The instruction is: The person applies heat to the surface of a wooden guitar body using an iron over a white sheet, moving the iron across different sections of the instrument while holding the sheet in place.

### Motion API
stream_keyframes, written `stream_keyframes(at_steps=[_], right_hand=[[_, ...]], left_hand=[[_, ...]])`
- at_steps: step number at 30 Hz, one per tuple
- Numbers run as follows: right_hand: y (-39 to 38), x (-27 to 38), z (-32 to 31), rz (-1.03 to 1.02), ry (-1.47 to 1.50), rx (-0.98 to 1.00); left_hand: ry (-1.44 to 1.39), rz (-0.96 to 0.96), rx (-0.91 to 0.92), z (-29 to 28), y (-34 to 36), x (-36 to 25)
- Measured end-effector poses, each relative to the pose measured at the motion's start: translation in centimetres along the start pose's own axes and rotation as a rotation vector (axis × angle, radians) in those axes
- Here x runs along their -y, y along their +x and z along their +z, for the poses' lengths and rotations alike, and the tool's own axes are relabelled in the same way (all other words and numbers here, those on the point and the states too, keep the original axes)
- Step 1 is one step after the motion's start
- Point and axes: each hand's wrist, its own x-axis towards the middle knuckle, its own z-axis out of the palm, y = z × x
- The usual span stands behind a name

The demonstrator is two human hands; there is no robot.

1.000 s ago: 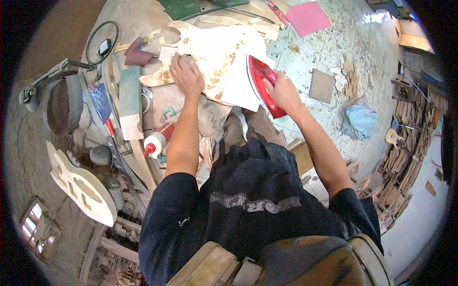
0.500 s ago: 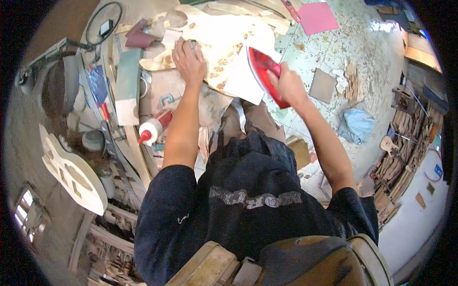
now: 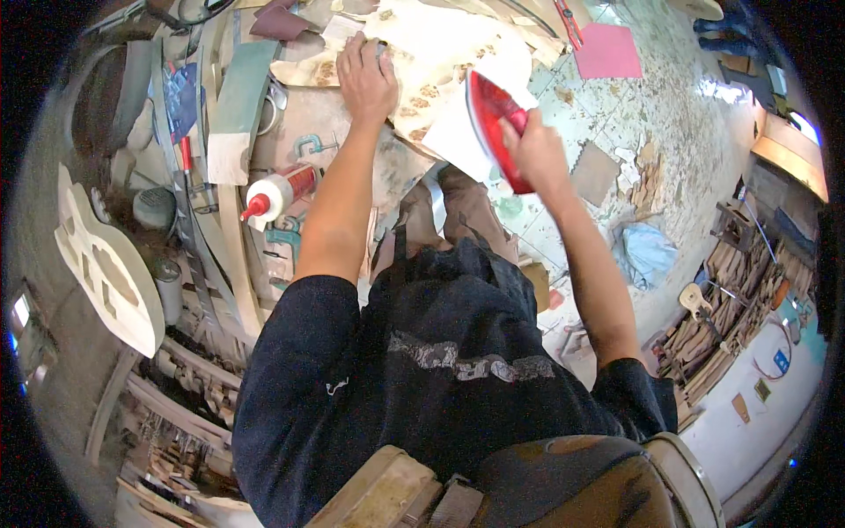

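Observation:
My right hand point(image 3: 539, 158) is wrapped round the handle of a red clothes iron point(image 3: 493, 114). The iron lies tilted along the right edge of a white sheet of paper point(image 3: 458, 136); whether its sole touches the paper I cannot tell. Under the paper is a pale, curved wooden piece point(image 3: 400, 97) with brown, knotty figuring. My left hand point(image 3: 367, 84) rests on this wood, left of the paper, fingers stretched forward. A small grey spot shows by its index finger, too small to make out.
On the left are a white glue bottle point(image 3: 275, 195) with red tip, a teal clamp point(image 3: 310, 143), a green-and-wood board point(image 3: 239, 101) and a pale guitar body point(image 3: 114, 268). Pink sheet point(image 3: 609, 50), brown square point(image 3: 595, 172) and blue cloth point(image 3: 647, 251) lie right, on the floor.
The whole view has shifted and turned slightly. My right hand still grips the iron over the paper's right side, and my left hand stays on the wood.

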Motion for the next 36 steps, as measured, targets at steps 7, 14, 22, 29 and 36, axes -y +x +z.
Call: stream_keyframes(at_steps=[7, 14, 22, 29, 36], right_hand=[[-3.9, -1.3, 2.2, -0.387, -0.118, 0.066], [1.3, -1.2, -0.5, -0.513, -0.238, 0.091], [0.4, -3.3, -2.2, -0.844, -0.351, 0.264], [1.2, 2.1, -0.6, -1.052, -0.436, 0.280], [2.3, -3.2, -2.9, -1.087, -0.484, 0.361]], left_hand=[[-0.017, -0.030, -0.016, 0.6, -0.4, 0.6], [-0.312, -0.046, -0.029, -3.3, -2.2, -0.3], [-0.441, -0.536, -0.151, -13.9, -18.8, -8.2], [-0.360, -1.043, -0.372, -14.3, -31.2, -12.9], [-0.442, -1.313, -0.635, -9.5, -38.3, -20.4]])
